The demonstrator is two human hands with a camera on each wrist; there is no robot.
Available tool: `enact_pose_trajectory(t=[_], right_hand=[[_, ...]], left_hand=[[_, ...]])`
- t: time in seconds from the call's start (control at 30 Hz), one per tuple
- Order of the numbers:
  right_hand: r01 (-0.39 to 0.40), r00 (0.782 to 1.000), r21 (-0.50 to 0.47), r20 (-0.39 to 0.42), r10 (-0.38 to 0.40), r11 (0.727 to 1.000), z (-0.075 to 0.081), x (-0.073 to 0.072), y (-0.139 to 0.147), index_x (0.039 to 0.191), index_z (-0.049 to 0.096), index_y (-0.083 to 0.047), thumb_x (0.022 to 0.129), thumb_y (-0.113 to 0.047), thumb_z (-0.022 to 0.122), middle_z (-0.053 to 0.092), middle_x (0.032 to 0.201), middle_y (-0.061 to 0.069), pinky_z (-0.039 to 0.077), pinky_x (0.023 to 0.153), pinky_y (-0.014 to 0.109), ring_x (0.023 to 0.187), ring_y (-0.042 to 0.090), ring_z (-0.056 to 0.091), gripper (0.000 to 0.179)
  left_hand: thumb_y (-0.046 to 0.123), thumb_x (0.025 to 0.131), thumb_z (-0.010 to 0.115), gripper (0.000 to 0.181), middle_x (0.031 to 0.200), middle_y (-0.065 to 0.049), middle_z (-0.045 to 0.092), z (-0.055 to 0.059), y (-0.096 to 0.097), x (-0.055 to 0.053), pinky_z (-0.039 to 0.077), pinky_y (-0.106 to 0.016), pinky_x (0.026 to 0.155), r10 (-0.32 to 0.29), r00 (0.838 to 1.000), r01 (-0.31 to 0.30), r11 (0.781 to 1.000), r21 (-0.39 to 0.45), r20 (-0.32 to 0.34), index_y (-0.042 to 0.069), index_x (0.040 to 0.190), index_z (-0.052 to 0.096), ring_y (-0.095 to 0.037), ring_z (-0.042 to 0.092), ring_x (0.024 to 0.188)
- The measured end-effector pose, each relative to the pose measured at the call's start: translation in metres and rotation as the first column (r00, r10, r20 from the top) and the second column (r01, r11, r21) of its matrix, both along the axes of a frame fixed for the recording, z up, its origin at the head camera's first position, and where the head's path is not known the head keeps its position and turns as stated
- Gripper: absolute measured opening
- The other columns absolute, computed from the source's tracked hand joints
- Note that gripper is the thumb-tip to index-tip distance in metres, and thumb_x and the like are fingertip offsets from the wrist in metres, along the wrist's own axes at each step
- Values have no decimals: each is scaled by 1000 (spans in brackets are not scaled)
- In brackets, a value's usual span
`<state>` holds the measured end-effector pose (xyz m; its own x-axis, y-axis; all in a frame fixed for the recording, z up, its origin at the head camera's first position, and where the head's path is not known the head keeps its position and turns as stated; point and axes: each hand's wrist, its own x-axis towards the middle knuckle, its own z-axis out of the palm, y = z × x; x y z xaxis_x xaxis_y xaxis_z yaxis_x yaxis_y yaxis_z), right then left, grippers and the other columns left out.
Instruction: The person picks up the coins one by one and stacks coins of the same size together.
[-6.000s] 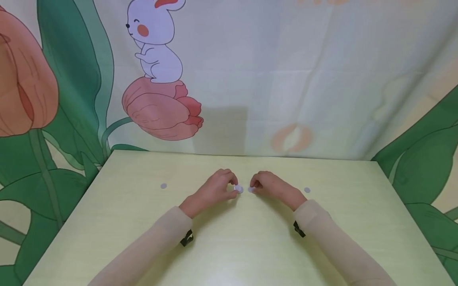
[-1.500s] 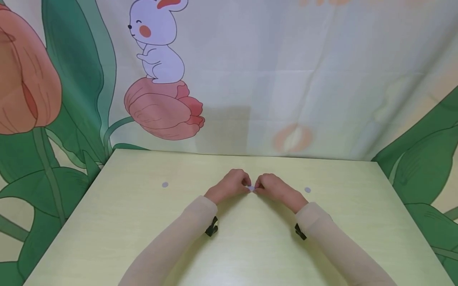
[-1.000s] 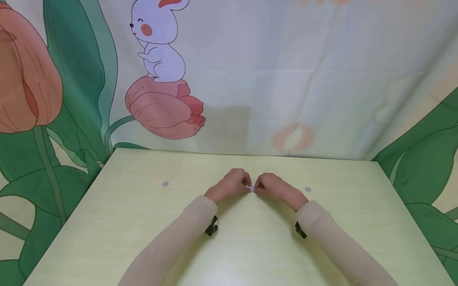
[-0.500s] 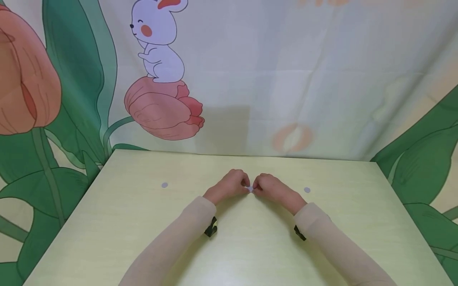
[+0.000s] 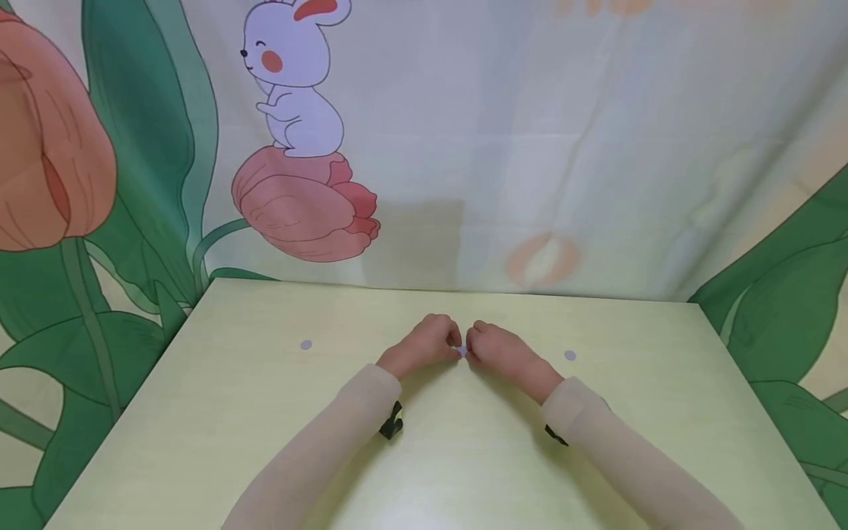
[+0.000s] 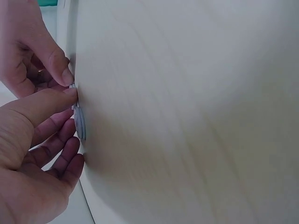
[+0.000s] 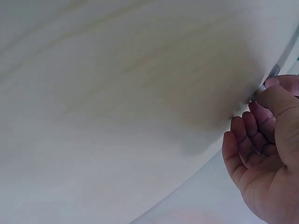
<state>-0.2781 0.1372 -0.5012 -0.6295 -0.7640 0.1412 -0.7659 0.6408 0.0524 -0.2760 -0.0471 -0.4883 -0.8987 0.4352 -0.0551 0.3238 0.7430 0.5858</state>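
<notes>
Between my two hands, a small pale lilac disc (image 5: pixel 462 352), coin-like and thin, shows at the fingertips near the far side of the table. My left hand (image 5: pixel 422 343) pinches it from the left with thumb and curled forefinger. From the right, my right hand (image 5: pixel 509 356) meets it with thumb and fingertips pinched at its edge. In the left wrist view both thumbs almost meet, and grey discs (image 6: pixel 80 123) stacked face to face sit edge-on by my left fingers. The right wrist view shows my right thumb against the forefinger, mostly covering what is between them.
One lilac disc (image 5: pixel 306 344) lies flat on the table to the left, another (image 5: pixel 570 355) to the right, beyond my right wrist. The pale yellow table (image 5: pixel 457 456) ends at a printed cloth backdrop (image 5: pixel 424 132) with a rabbit and tulips.
Since six seconds ago my left hand has moved right with its discs, up against my right hand. In the last half second my right hand has turned slightly, its fingers now covering more.
</notes>
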Motion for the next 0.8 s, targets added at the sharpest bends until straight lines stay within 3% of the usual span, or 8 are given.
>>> enact_pose_trajectory(t=[0.4,0.6,0.8], right_hand=[[28,999,-35,33,-27,999,2,6,6,93,61,-3,95,-5,68,53,83,5,47,62,24,70,16,51,8],[-33,999,-76,22,34,997,4,9,11,93,63,-4,91,0,68,54,82,3,44,60,22,68,15,49,7],[-47,999,-107,5,48,993,5,8,25,96,67,-6,91,-1,69,60,86,3,51,67,25,73,17,58,7]], left_hand=[[11,90,78,12,95,-7,69,0,2,2,51,-32,84,3,1000,-3,1000,-7,-15,2,96,73,-19,58,89],[12,90,77,13,97,-7,67,0,1,3,51,-32,84,13,1000,-13,999,-33,-2,3,97,72,-18,57,89],[14,91,78,13,96,-5,66,-1,1,4,51,-32,84,31,999,-31,998,-48,-10,4,98,72,-18,57,88]])
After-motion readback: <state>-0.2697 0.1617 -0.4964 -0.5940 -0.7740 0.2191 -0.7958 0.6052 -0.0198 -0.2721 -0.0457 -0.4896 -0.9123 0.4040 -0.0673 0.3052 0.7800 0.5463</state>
